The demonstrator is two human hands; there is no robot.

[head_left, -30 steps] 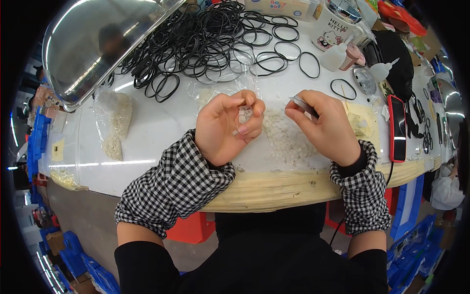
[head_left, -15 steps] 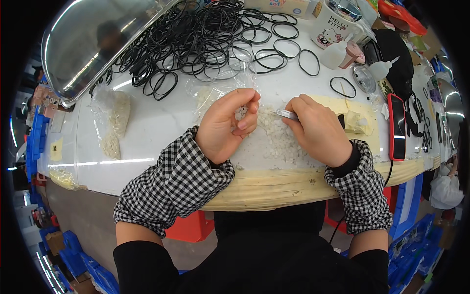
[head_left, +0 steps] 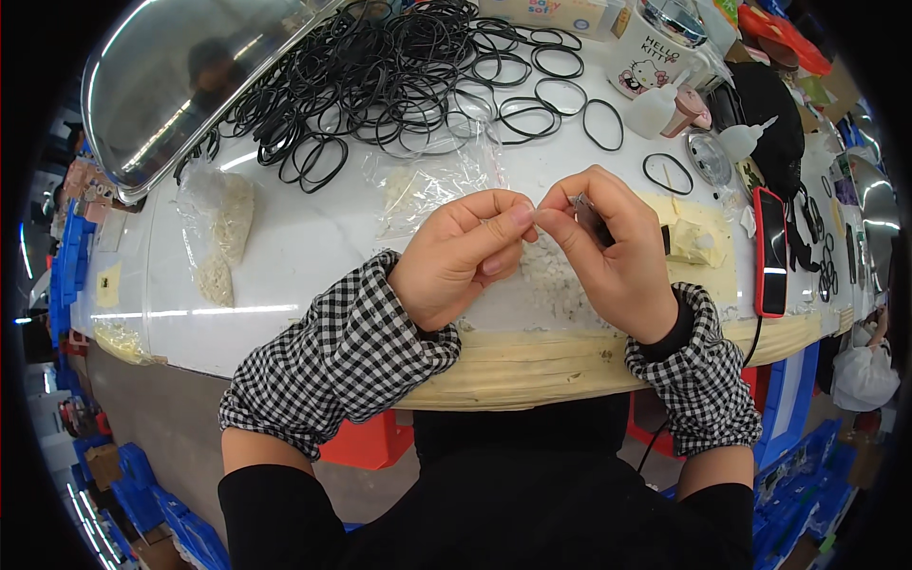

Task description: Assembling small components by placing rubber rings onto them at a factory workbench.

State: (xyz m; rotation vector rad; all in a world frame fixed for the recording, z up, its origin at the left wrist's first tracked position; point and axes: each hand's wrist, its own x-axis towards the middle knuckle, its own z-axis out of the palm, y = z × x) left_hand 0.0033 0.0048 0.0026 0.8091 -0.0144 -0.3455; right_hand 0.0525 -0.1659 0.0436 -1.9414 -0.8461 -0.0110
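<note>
My left hand [head_left: 464, 249] is closed in a pinch over the table, its thumb and forefinger pressed together. Right beside it, my right hand [head_left: 622, 256] pinches toward the same spot, the fingertips nearly meeting. Whatever lies between the tips is too small to make out. Tucked inside the curled right hand is a small metal tool [head_left: 593, 224], mostly hidden by the fingers. Beneath the hands spreads a heap of small whitish pieces [head_left: 554, 285]. A clear plastic bag [head_left: 404, 195] with pale bits in it lies just behind my left hand.
Black rubber rings [head_left: 370, 90] are piled at the back. A tilted shiny metal pan [head_left: 199, 85] stands at the left, near a bag of pale pieces [head_left: 226, 233]. At the right are a white mug [head_left: 651, 59], squeeze bottles [head_left: 653, 112], yellow paper [head_left: 698, 271] and a red-cased phone [head_left: 771, 252].
Both hands have come together at the fingertips. My right hand has lifted off the whitish heap and turned, the metal tool shifting back into its palm. My left hand has moved slightly right.
</note>
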